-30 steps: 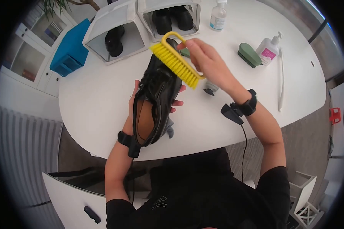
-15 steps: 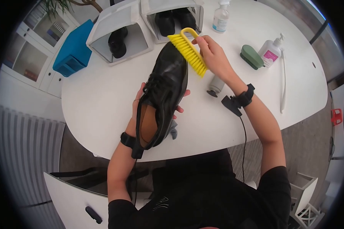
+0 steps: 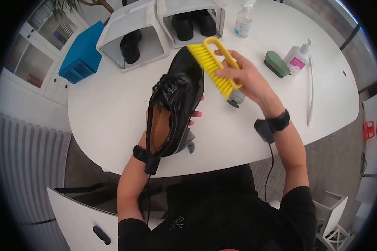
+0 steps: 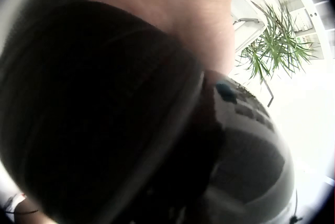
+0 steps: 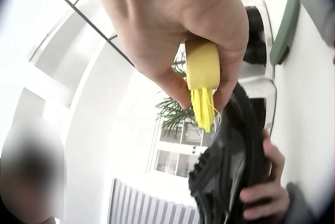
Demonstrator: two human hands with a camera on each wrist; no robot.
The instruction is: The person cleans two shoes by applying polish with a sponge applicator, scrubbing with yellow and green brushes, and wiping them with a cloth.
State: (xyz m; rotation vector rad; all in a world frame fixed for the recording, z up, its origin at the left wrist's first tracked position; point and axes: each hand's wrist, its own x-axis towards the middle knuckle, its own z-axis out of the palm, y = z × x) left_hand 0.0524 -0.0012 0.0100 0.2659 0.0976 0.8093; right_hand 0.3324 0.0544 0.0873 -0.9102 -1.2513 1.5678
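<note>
- In the upper left, the pale boxes [image 3: 125, 23] could be bumped if the shoe were pushed further up the frame, since its toe points just below them.
- Left of centre, the black shoe [image 3: 182, 83] could roll or slip, as the left hand [image 5: 269, 193] supports it from beneath, clear of the surface [image 3: 113, 121]; a hard stroke on the toe, far from that hold, would be the likely cause.
- That left hand is curled round the sole, fingertips showing at the shoe's right edge; the shoe lies over the palm, heel toward the lower left, toe toward the upper centre.
- At centre, the yellow brush [image 3: 211, 67] could scuff the glossy leather if its stiff-looking bristles, or the hard block, met it at a bad angle. The bristles sit at the toe's right edge; whether they touch, I cannot tell.
- Right of centre, the right hand [image 3: 250, 79] pinches the brush block between thumb and fingers; a loose pinch might let it twist. The shoe lies to this hand's left in the frame.
- Just below it, the grey tube [image 3: 237, 97] could be knocked if that hand dropped low.
</note>
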